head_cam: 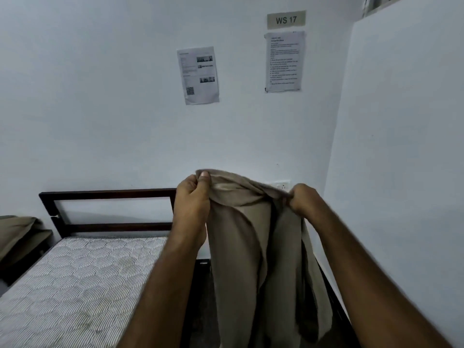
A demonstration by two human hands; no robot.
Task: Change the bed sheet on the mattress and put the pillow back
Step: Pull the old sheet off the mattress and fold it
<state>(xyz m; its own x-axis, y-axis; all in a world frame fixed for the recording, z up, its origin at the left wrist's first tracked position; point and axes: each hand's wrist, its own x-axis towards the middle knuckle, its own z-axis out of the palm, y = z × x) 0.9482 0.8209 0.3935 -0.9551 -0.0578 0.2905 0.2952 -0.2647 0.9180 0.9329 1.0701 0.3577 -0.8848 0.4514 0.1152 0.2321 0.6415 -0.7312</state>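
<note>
A beige bed sheet [253, 237] hangs bunched in front of me, to the right of the bed. My left hand [192, 197] grips its top edge, thumb over the fabric. My right hand [302, 198] pinches the same edge further right. The sheet drapes down between my forearms towards the floor. The bare mattress [75, 277], grey with a quilted hexagon pattern, lies at the lower left with no sheet on it. No pillow is clearly in view.
A dark wooden headboard [108, 209] stands against the white wall. Olive-brown fabric [17, 234] lies on a dark stand at the far left. A wall socket [282, 185] sits behind the sheet. Papers [198, 75] and a "WS 17" sign [286, 20] hang above. A white partition [401, 172] closes the right.
</note>
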